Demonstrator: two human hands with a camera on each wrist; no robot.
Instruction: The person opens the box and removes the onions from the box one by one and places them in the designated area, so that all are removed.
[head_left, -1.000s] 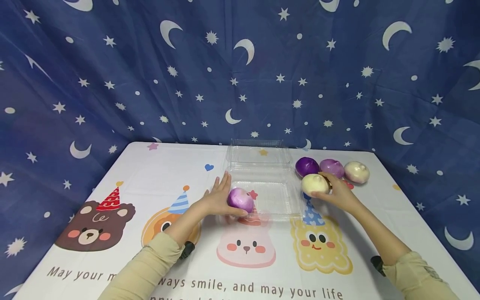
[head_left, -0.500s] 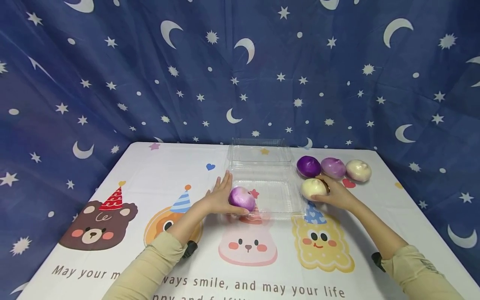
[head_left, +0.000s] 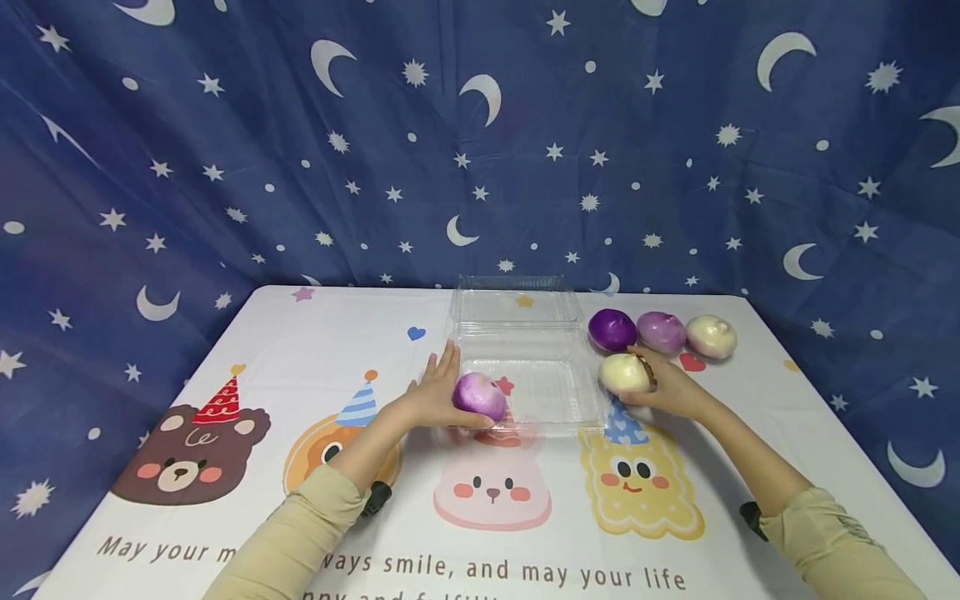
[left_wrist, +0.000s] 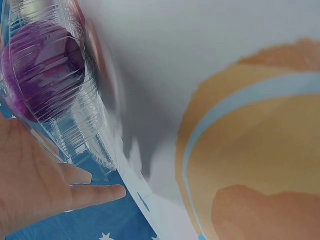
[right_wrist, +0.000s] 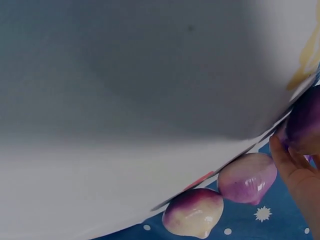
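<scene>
A clear plastic clamshell box [head_left: 551, 396] lies unfolded mid-table, its lid [head_left: 517, 307] toward the back. One purple-and-white onion [head_left: 480, 397] sits at the left end of the base; the left wrist view shows this onion [left_wrist: 44, 70] through the ridged wall. My left hand [head_left: 433, 400] rests along the box's left side, thumb by the front rim, other fingers straight. To the right of the box my right hand [head_left: 667, 385] grips a pale cream onion [head_left: 625, 373], which hides part of the fingers. In the right wrist view, dark purple [right_wrist: 306, 120] fills the edge beside my fingertips [right_wrist: 282, 160].
Behind my right hand stand a dark purple onion [head_left: 612, 330], a lilac onion [head_left: 662, 332] and a cream onion [head_left: 711, 337] in a row. A printed white cloth [head_left: 360, 333] covers the table. A blue star-and-moon curtain [head_left: 375, 167] hangs behind.
The right hand has come down slightly with the cream onion, staying just right of the box. The left hand stays at the box. The head view shifts a little.
</scene>
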